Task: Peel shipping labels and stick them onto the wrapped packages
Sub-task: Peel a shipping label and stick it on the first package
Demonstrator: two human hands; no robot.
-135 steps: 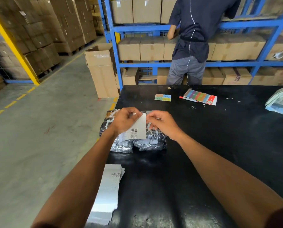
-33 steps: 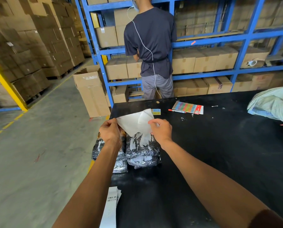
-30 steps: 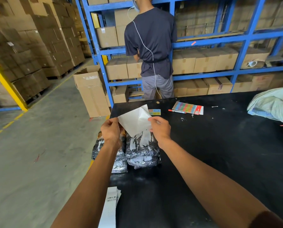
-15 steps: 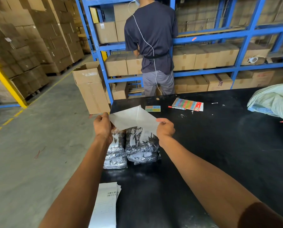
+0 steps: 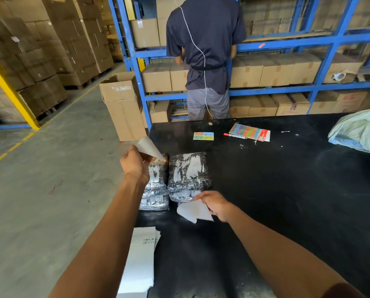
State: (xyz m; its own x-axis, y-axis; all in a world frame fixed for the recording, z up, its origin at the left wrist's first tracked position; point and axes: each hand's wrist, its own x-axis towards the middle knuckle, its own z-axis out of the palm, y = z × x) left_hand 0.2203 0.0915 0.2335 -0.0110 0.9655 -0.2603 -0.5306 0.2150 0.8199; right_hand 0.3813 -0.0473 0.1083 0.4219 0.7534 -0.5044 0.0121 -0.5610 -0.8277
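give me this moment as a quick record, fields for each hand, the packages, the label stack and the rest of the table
left hand: raised at the table's left edge, pinching a white sheet
right hand: low by the near end of the right package, holding another white sheet
wrapped packages: two silvery bundles side by side on the black table
label stack: near left edge, barcode on top sheet
far side of table: small coloured card, red marker, striped booklet
right edge: pale sack

My left hand (image 5: 134, 164) holds a white sheet (image 5: 148, 147) above the left package (image 5: 156, 186); my right hand (image 5: 217, 204) holds a label (image 5: 193, 211) near the right package (image 5: 189, 175).
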